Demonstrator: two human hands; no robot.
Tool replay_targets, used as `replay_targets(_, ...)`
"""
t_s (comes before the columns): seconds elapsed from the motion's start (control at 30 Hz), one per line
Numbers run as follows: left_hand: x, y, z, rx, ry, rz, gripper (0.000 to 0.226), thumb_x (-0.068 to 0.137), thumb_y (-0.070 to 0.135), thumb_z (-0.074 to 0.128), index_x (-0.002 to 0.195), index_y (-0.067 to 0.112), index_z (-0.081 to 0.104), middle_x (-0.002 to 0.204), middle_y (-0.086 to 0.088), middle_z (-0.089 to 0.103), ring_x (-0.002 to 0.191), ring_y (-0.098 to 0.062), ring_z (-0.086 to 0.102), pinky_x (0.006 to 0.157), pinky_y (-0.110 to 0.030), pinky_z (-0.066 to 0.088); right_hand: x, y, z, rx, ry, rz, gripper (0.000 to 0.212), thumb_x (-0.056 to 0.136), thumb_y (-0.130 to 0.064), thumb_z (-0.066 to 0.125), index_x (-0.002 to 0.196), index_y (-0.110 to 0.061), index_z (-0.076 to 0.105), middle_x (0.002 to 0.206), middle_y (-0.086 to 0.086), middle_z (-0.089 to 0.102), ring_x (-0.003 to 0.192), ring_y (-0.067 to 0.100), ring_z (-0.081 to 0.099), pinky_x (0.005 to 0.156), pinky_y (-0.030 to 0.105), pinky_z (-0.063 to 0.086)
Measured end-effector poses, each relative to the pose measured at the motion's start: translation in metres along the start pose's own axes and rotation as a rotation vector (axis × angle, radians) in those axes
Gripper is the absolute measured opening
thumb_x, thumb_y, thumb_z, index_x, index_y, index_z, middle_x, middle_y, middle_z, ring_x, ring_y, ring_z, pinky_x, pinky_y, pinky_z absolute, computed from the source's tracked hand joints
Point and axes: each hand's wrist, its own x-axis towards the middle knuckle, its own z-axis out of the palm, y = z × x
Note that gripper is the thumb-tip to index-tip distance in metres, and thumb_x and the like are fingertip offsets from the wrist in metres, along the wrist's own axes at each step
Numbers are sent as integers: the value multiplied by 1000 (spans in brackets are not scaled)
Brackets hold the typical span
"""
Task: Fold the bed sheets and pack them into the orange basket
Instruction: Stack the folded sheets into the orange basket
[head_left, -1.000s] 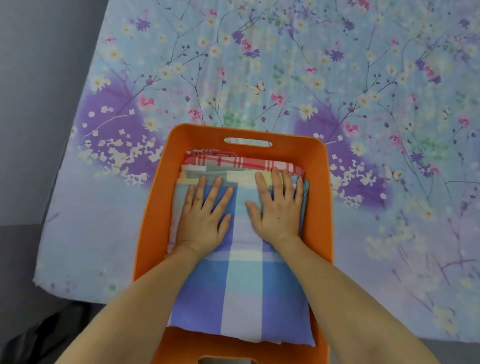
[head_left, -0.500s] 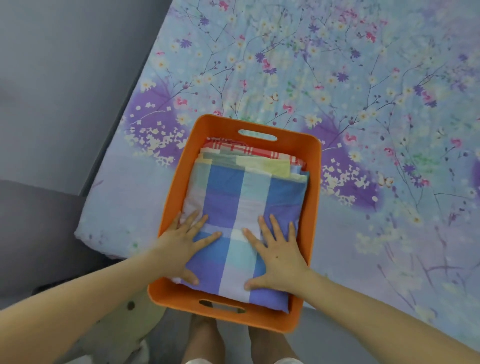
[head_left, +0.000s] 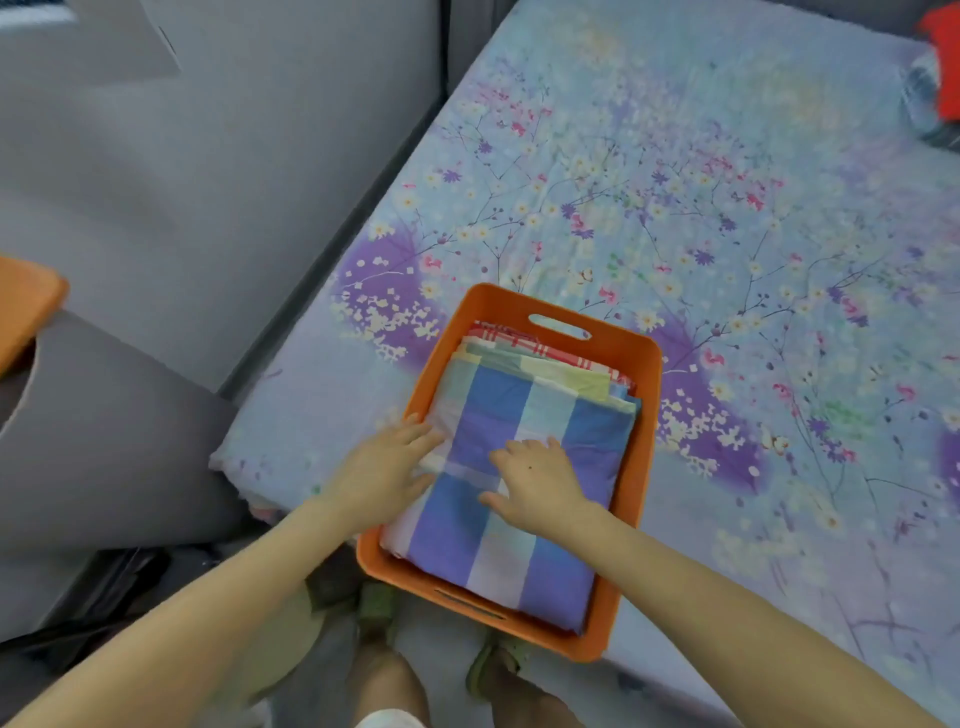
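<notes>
Head view: my left hand (head_left: 384, 467) and right hand (head_left: 540, 483) lie flat, apart, on the folded sheets (head_left: 524, 410) inside the orange basket (head_left: 645, 415); the stack's long axis runs away from me, left hand at its left edge.

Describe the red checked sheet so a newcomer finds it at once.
On the floral bed stands an orange basket of folded sheets. At its far end, beneath the blue plaid sheet and the pale yellow sheet, peeks the red checked sheet, the only one with red lines on white.
</notes>
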Motion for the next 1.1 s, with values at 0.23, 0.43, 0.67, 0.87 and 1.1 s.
replay_targets(0.23,-76,-93,-55,-140,214,-487,36,96,26,49,131,18,54,134,2,54,123,-18,49,100,-31,40,58,-128,-80,434,143,-133,33,96,-30,47,119,-10,61,121,7,63,113,25,56,90,32,42)
replay_targets(0.43,-160,-199,-90,13,368,-676,28,79,3,67,106,2,67,107,-14,66,98,-35,60,76,-42,50,116,-257,-116,773,-47,-102,31,95,-24,48,72,-5,59,74,5,61,80,26,58,71,30,42)
replay_targets(0.67,-233,-308,-86,79,180,-1028,41,91,15,56,131,4,51,137,-23,47,122,-42,45,97,-50,42,175,-395,-114,1497,-513,158,23,98,-20,46,115,-7,53,104,10,60,77,15,60,71,28,53)
replay_targets(0.87,-253,-344,-83,132,-118,-923,76,92,3,45,151,31,6,158,-11,11,141,-33,20,97,-36,43,201,-448,-105,1644,-584,315,38,99,-11,44,133,4,41,130,19,54,107,27,59,85,35,52)
replay_targets(1.1,-260,-346,-97,260,-225,-805,75,94,10,43,151,17,-6,156,-21,9,139,-40,23,94,-37,45,231,-492,-109,1823,-550,369,41,98,-19,51,135,-3,44,138,17,49,126,31,49,97,37,45)
